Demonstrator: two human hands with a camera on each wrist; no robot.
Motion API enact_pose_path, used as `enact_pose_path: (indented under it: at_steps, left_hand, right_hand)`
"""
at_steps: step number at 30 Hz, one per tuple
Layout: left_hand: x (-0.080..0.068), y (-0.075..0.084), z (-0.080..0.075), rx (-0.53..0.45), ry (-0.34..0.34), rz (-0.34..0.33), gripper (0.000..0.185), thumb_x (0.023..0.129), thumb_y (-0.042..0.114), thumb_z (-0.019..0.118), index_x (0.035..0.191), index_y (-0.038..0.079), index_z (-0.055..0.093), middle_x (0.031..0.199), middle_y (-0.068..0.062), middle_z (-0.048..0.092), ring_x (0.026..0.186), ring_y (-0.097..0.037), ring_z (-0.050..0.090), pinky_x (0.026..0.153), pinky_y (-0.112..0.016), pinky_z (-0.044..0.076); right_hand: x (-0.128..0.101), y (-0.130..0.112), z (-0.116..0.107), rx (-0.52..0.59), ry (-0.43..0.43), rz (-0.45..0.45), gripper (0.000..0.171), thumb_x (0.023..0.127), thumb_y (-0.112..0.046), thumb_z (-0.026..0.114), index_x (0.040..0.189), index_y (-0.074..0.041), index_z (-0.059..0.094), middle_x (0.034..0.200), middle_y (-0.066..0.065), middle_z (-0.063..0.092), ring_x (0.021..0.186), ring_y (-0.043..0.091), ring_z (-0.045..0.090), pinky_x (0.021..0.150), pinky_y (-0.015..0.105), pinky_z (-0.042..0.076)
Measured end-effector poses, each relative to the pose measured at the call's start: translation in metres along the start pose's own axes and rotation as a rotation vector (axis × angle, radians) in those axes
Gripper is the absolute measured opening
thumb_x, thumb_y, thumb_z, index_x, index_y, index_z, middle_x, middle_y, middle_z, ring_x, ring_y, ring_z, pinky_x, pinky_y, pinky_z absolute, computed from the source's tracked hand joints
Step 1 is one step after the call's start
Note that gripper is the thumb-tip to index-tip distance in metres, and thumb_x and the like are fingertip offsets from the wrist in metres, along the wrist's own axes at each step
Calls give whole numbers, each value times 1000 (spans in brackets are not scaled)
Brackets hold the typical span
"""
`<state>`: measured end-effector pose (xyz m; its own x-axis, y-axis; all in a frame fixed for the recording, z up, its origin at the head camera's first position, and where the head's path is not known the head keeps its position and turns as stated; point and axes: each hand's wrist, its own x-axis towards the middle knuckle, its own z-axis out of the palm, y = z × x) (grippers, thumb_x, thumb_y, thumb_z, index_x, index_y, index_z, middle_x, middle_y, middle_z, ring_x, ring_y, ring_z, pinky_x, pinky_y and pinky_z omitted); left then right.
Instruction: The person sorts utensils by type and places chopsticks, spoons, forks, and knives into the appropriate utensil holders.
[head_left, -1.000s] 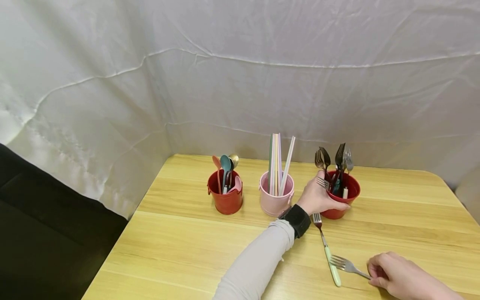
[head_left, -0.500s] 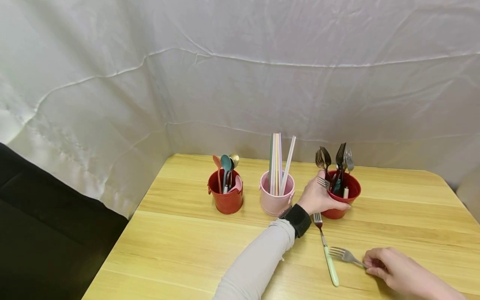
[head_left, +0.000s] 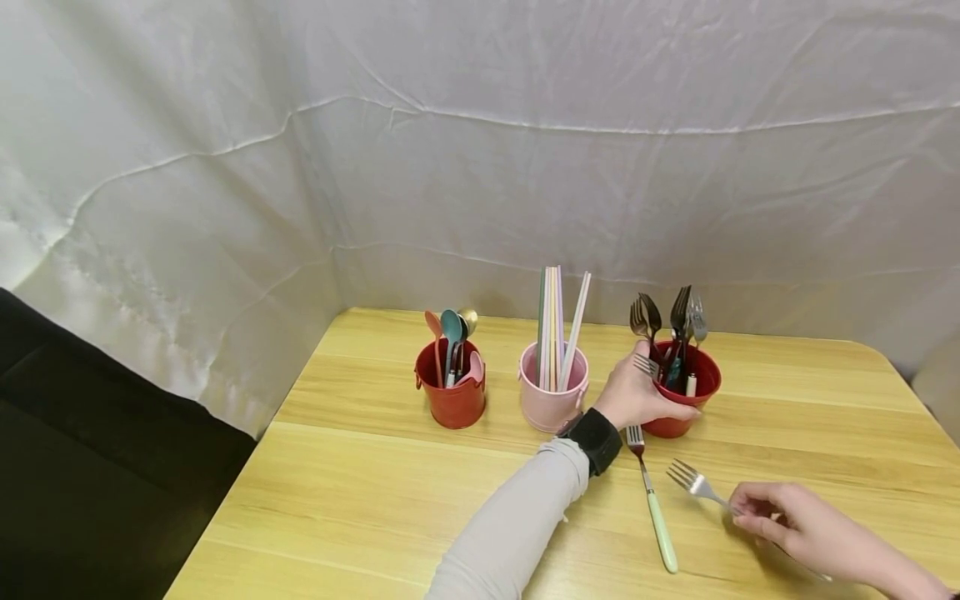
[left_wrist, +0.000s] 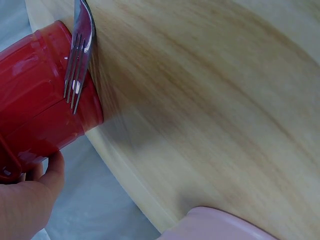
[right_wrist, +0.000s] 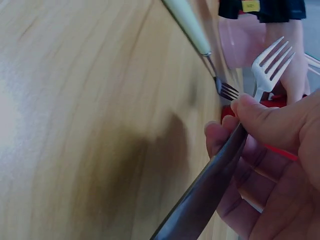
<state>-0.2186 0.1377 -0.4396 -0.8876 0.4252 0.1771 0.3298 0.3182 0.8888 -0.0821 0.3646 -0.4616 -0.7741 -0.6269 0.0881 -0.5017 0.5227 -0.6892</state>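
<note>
Red metal is what the left hand point(head_left: 637, 398) is curling its fingers round in the head view: the red bucket of forks point(head_left: 684, 392), standing at the right end of a row with the pink bucket of chopsticks point(head_left: 553, 398) and a red bucket of spoons point(head_left: 451, 392) on the wooden table point(head_left: 375, 500). Nearer the person, the right hand point(head_left: 795, 527) is pinching the handle of a steel fork point(head_left: 697, 485), its tines pointing toward the buckets and seeming to lift off the wood (the handle end is hidden under the fingers). A green-handled fork point(head_left: 652, 504) is lying flat beside it, untouched. Judging by this, most forks are already standing in their bucket, one is in hand, and one is left on the table.

In the left wrist view, the fingertips point(left_wrist: 52, 172) are pressing against the wall of the same red bucket point(left_wrist: 40, 110), with fork tines point(left_wrist: 77, 65) showing in front of it.

In the right wrist view, thumb and fingers point(right_wrist: 265, 125) are closing round the steel fork's dark handle point(right_wrist: 210, 185), tines up, while the green-handled fork point(right_wrist: 192, 25) is resting on the wood beyond (blurred at its tip).
</note>
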Motion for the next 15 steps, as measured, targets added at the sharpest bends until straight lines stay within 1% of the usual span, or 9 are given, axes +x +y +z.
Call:
enact_pose_path:
  at_steps: [4,9,11,13,15]
  left_hand:
    - [0,0,0,-6,0,4,91,62,19,98,138,20,46,132,4,66,117,-2,61,101,-17,46]
    - [-1,0,0,-14,-2,4,91,62,18,98,137,20,46,131,4,67,116,-2,62,100,-17,47]
    - [0,0,0,-16,-5,4,91,62,18,98,137,20,46,131,5,66,116,-2,61,99,-16,47]
    - [0,-1,1,-14,-6,0,90,63,17,97,137,20,46,131,5,66,117,-2,62,99,-16,47]
    - [0,-1,1,10,-2,-6,89,63,18,97,136,20,46,130,5,67,116,-2,62,99,-16,47]
  right_hand:
    - [2,1,-5,37,50,-28,22,91,10,63,94,-12,63,73,-8,58,65,-6,48,49,18,40]
    - [6,0,-12,118,108,-59,24,90,16,59,96,-7,62,71,-1,60,61,5,54,47,20,43]
    - [8,-2,-15,136,138,-57,25,91,16,58,96,-7,63,73,-2,62,62,6,56,47,21,44]
    - [11,-4,-17,132,179,-51,27,90,17,59,96,-9,64,74,-4,63,63,5,58,48,22,45]
    - [14,-7,-20,129,213,-34,28,90,16,59,96,-11,64,77,-8,64,65,4,60,50,22,47]
